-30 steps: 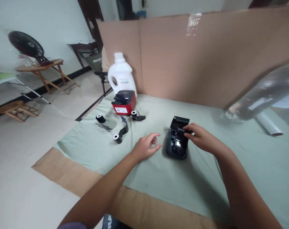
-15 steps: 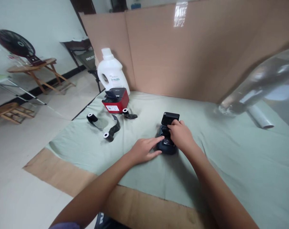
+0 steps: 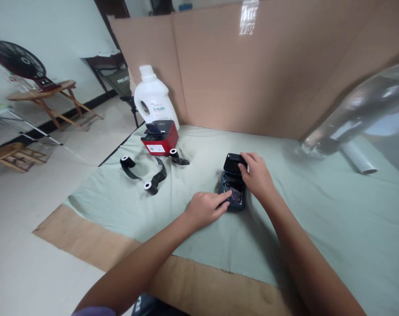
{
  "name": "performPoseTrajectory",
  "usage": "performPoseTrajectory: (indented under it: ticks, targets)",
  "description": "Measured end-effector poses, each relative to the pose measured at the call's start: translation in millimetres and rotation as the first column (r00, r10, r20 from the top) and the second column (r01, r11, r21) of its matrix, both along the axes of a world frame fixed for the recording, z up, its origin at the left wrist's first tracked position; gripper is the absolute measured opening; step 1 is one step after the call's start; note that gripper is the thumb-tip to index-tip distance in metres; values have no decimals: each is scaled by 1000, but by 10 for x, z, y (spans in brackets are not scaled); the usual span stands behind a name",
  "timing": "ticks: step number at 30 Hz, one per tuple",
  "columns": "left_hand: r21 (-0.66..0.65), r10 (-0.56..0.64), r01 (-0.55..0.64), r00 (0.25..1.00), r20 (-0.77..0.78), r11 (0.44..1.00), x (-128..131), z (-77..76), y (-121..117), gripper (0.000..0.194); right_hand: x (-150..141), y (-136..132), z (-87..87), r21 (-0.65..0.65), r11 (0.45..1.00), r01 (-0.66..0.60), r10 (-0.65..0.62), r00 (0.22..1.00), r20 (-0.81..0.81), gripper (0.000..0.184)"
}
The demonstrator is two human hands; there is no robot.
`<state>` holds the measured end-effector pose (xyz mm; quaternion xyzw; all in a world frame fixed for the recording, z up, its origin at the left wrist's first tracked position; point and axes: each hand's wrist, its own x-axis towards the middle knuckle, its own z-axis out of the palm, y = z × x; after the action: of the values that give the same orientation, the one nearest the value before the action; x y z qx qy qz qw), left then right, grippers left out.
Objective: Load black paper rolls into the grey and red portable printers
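A small dark blue device that looks like a portable label printer [image 3: 237, 205] rests on the green cloth, its black lid [image 3: 233, 163] raised at the far side. My right hand [image 3: 257, 174] grips the lid's right edge between thumb and fingers. From the left, my left hand [image 3: 208, 207] reaches over the body. Its index finger is stretched into the uncovered compartment, the thumb lies by the near left edge, and the other fingers are bent. Something dark and shiny lies in the compartment; I cannot make out what it is.
Several black rolls with white ends, one a partly unwound roll [image 3: 150, 188], lie left of my hands. Behind them stand a red and black box-shaped device [image 3: 160, 139] and a white jug [image 3: 155, 96]. A cardboard wall [image 3: 219, 74] closes the back. Clear plastic wrap [image 3: 347, 116] and a pale tube [image 3: 359, 159] are at right.
My right hand has moved from the inside of the hinge area to the lid's right edge. My left index finger has shifted right, further into the compartment.
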<state>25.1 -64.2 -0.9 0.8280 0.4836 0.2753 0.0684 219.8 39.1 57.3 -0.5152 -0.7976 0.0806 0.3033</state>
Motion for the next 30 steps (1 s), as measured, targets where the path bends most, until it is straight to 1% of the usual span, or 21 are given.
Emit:
performPoseTrajectory:
  ticks: [3,6,8,10,11,12,14,16,17,19,21,23,26,28,30]
  targets:
    - [72,-23,26,999,-36,997,-22,-37,-16,36,60,-40,100,-110,992,-57,54,998,-29,30]
    - [113,-27,31,999,-33,993,-32,-35,-23,35,129,-133,257,-227,966,-127,134,991,17,22]
    - [125,-38,41,999,-27,991,-36,-25,-19,35,161,-188,333,-330,926,-184,217,974,67,19]
    - [131,-52,55,998,-23,990,-40,-20,-10,36,170,-221,360,-415,877,-244,306,948,89,22]
    - [132,-56,58,998,-22,990,-42,-19,-7,36,166,-228,354,-437,860,-265,335,938,89,24]
    - [129,-57,59,998,-21,990,-45,-19,-5,36,160,-229,335,-440,855,-274,344,935,86,26]
    - [117,-55,57,998,-17,992,-48,-21,-5,36,145,-218,264,-406,881,-243,306,947,96,31]
    - [97,-58,58,998,-7,994,-50,-23,-9,37,138,-193,166,-374,910,-178,243,961,133,42]
    - [89,-59,59,998,0,994,-51,-24,-10,37,138,-177,116,-379,913,-151,219,965,143,47]
    - [80,-61,59,998,16,995,-50,-27,-11,37,143,-142,35,-438,889,-130,203,971,124,52]
    - [77,-64,61,997,33,995,-49,-29,-7,37,144,-108,-4,-512,848,-137,201,977,72,55]
    - [79,-71,68,996,47,995,-50,-31,-3,37,133,-77,6,-557,820,-134,188,981,41,55]
    - [80,-77,73,996,46,994,-57,-31,-3,38,102,-51,73,-597,797,-91,162,985,67,54]
    - [69,-71,69,997,26,995,-64,-29,-12,39,91,-54,118,-601,797,-59,146,985,97,54]
    - [50,-63,63,998,-4,997,-71,-28,-23,41,88,-79,146,-578,816,-27,119,985,122,53]
